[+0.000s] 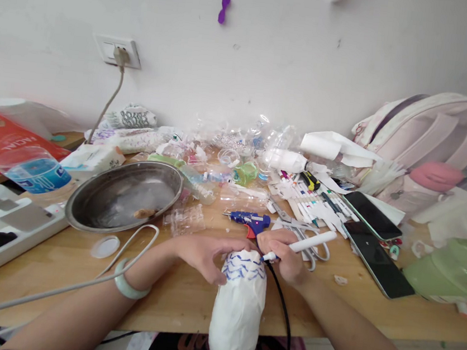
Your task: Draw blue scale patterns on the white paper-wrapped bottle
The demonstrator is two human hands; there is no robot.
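My left hand (207,255) grips the top of a white paper-covered bottle shape (238,310) that leans from my lap over the desk's front edge. Blue wavy lines run around its upper part. My right hand (287,257) is closed on a white marker (305,244) held like a pen, with its tip touching the shape's upper right side beside the blue lines. A pale green bangle (128,286) sits on my left wrist. A blue glue gun (249,220) lies just beyond my hands.
A metal bowl (123,196) sits left of centre, with a power strip (8,228) and cables at far left. Markers (315,201), scissors (313,251), two phones (374,236), clear plastic scraps and a white bottle (286,160) crowd the back. A backpack (427,135) leans at right.
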